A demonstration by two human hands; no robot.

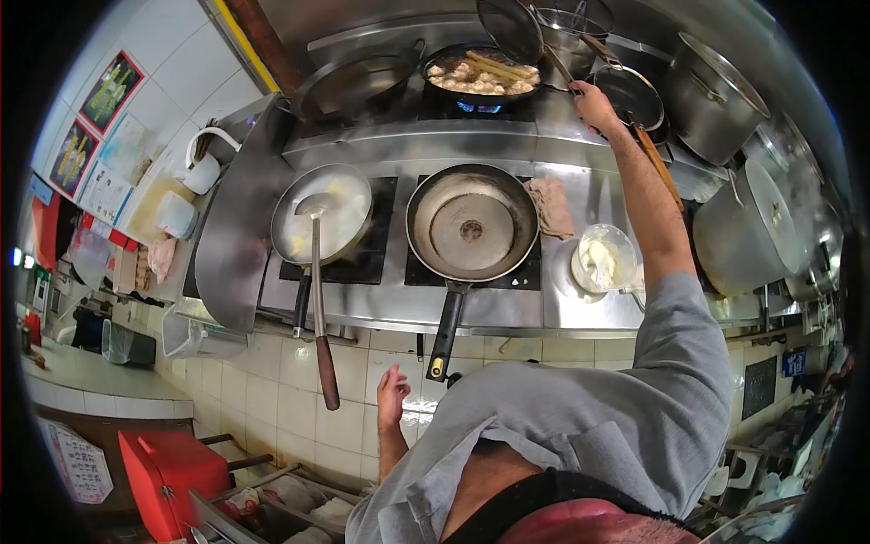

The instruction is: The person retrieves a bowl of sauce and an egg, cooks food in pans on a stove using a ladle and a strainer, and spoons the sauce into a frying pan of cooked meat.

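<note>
At the back right of the stove, my right hand [594, 105] is closed round the long handle of a dark, round skimmer [511, 29]. Its head is tilted up just above a black wok [471, 98], where pale pieces [453, 78] bubble in oil over a blue flame. A pair of wooden tongs or sticks [497, 67] lies across that wok. Low in front of the stove, my left hand [392, 396] hangs with loosely parted fingers, holding nothing. Nearest to it are the handle of a bare frying pan [472, 227] and a ladle [314, 204] resting in a pan of cloudy liquid [340, 238].
A folded cloth [551, 208] and a clear tub of creamy white stuff [601, 260] sit right of the frying pan. Large steel pots [716, 100] crowd the right side. Pan handles jut over the counter's front edge. A red box [172, 476] stands lower left.
</note>
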